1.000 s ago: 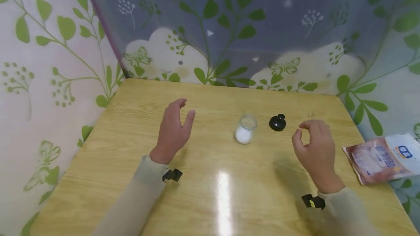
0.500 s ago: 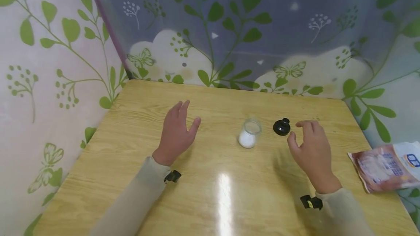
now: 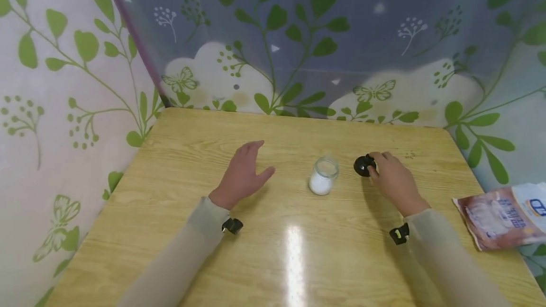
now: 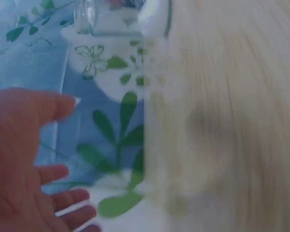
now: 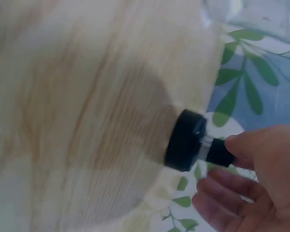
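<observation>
A black lid with a knob (image 3: 361,166) sits right of the glass jar. My right hand (image 3: 396,181) has its thumb and fingers around the knob; in the right wrist view, the thumb lies against the end of the knob (image 5: 219,152). The small glass jar (image 3: 323,181) stands upright without a lid, with white contents in its lower part. Left of it, my left hand (image 3: 241,174) hovers with thumb and fingers spread, holding nothing. In the left wrist view, the jar (image 4: 118,21) shows at the top, apart from the fingertips.
A pink and white printed bag (image 3: 496,217) lies at the right edge of the wooden table (image 3: 256,269). Patterned curtain panels (image 3: 239,37) with green leaves stand along the back and both sides.
My right hand has moved forward and left to the black lid and taken its knob. My left hand has shifted right, closer to the jar. The jar has stayed in place.
</observation>
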### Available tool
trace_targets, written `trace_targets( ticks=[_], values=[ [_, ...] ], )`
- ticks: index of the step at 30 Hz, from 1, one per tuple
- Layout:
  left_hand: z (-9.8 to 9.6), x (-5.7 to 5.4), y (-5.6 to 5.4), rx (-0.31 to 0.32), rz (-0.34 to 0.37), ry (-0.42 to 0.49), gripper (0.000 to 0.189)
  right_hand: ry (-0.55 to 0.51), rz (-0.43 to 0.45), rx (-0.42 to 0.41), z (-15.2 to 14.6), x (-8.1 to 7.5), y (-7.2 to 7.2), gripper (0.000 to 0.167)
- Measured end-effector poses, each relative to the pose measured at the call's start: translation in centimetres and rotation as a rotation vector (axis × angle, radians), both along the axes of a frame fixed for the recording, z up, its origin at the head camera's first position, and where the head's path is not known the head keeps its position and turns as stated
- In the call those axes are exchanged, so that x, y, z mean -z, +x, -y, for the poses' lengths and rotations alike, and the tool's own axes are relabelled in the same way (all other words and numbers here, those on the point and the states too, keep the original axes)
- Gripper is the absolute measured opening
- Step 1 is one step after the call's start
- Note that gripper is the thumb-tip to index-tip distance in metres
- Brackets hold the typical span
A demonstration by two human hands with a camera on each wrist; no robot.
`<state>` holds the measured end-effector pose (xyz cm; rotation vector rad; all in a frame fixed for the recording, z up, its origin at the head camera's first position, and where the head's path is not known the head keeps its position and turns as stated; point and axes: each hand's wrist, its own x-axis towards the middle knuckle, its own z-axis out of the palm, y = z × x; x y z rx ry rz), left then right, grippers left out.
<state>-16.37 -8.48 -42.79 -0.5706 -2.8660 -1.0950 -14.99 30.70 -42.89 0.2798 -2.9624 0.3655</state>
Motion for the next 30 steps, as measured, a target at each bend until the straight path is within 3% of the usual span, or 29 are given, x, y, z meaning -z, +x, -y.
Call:
trace_targets(
  ticks=[5, 9, 12, 15, 17, 19, 22, 24, 27, 30],
  values=[
    [-4.4, 1.0, -1.0, 0.191, 0.237, 0.283, 0.088, -0.018, 0.027, -0.014, -0.9, 0.6, -1.9, 0.025],
    [-8.3, 1.5, -0.7, 0.244, 0.327, 0.32, 0.098, -0.043, 0.095, -0.025, -0.8, 0.6, -2.7, 0.03],
    [-10.0, 2.2, -0.7, 0.249, 0.337, 0.311, 0.102, -0.111, 0.082, -0.036, -0.2, -0.1, -2.5, 0.035],
    [-10.8, 2.8, -0.9, 0.26, 0.311, 0.297, 0.099, -0.273, -0.049, -0.047, 1.2, -1.9, -1.4, 0.033],
    [-11.1, 3.2, -0.9, 0.269, 0.293, 0.299, 0.093, -0.398, -0.153, -0.109, 2.4, -3.4, -0.5, 0.029],
    [-11.2, 3.5, -0.9, 0.278, 0.267, 0.303, 0.087, -0.438, -0.235, -0.211, 3.8, -4.8, 0.3, 0.026],
    [-11.1, 3.5, -0.9, 0.291, 0.247, 0.333, 0.08, -0.343, -0.298, -0.394, 5.8, -6.1, 0.8, 0.029],
    [-11.1, 3.5, -0.9, 0.295, 0.241, 0.343, 0.077, -0.247, -0.319, -0.472, 6.6, -6.3, 0.8, 0.03],
    [-11.1, 3.5, -0.8, 0.302, 0.249, 0.347, 0.072, -0.163, -0.317, -0.519, 6.8, -5.8, 0.7, 0.03],
    [-11.3, 3.6, -1.0, 0.305, 0.254, 0.344, 0.07, -0.156, -0.282, -0.524, 6.6, -5.4, 0.5, 0.029]
  ],
)
